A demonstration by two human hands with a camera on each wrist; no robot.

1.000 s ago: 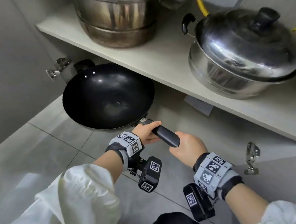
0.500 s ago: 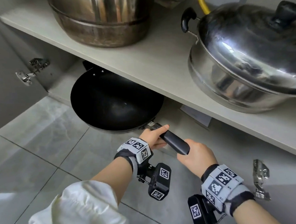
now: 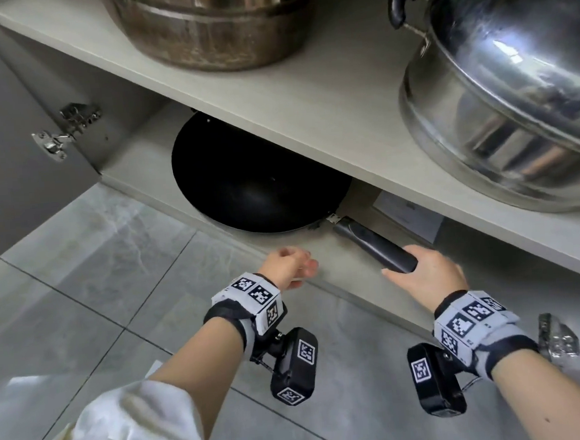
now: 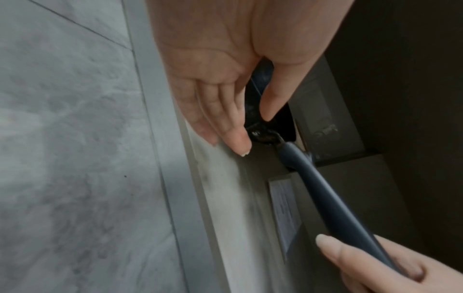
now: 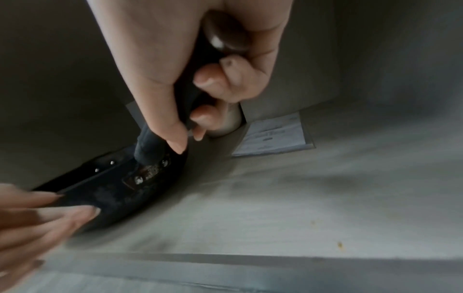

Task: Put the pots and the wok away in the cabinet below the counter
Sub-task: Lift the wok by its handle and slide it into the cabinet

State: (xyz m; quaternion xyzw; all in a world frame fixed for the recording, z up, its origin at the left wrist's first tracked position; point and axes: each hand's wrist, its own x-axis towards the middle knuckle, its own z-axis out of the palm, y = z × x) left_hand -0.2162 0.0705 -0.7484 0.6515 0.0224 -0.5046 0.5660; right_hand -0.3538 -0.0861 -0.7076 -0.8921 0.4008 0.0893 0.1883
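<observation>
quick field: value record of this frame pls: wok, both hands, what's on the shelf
wok: black, on cabinet bottom under the shelf, handle pointing out
right hand: grips handle end
left hand: off the wok, fingers straight, holds nothing
steel pot: on shelf, left
lidded pot: on shelf, right
hinge: on left cabinet wall
paper: flat on cabinet bottom behind handle

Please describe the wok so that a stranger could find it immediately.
Look under the cabinet shelf carrying two steel pots. On the cabinet floor lies the wok, whose handle the right hand grips. Unlike the pots, it is black, shallow and long-handled.
</observation>
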